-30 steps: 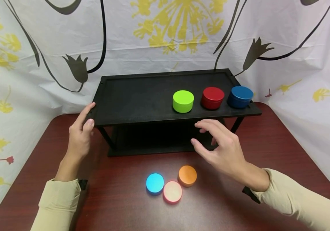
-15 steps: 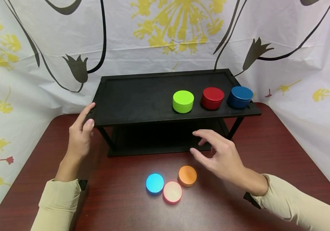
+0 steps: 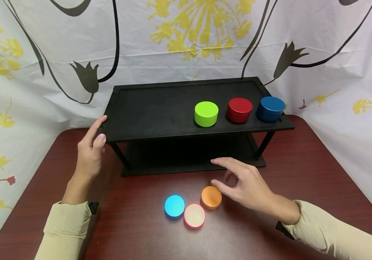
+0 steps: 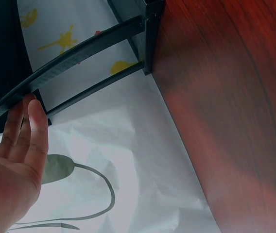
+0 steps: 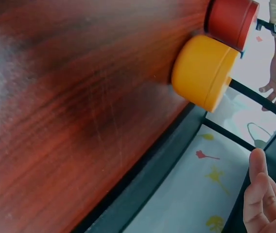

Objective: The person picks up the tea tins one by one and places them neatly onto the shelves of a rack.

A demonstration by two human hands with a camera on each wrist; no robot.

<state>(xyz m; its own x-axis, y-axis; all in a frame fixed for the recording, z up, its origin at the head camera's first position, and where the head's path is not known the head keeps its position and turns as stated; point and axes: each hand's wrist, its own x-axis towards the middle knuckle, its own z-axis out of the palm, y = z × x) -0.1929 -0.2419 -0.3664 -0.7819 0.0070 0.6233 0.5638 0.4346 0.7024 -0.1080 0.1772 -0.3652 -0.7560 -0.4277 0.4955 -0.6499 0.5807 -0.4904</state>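
Note:
My left hand (image 3: 89, 157) touches the left end of a black two-tier shelf (image 3: 150, 112) with its fingers extended. In the left wrist view, its fingertips (image 4: 37, 109) meet the side rail. My right hand (image 3: 249, 184) holds nothing; thumb and index finger stand apart, just behind and to the right of an orange round tin (image 3: 211, 199). Beside that tin on the table lie a light blue tin (image 3: 174, 206) and a pink tin (image 3: 194, 216) with a pale top. The right wrist view shows the orange tin (image 5: 200, 73) on its own, away from the fingers.
Along the shelf's upper tier stand a lime green tin (image 3: 206, 115), a red tin (image 3: 239, 111) and a dark blue tin (image 3: 270, 109). The lower tier (image 3: 186, 168) sits on the reddish wooden table (image 3: 133, 231). A patterned white curtain (image 3: 179, 65) surrounds the table.
My right hand has come down from the shelf's front edge toward the orange tin, with nothing in its fingers. The left hand and the tins have stayed put.

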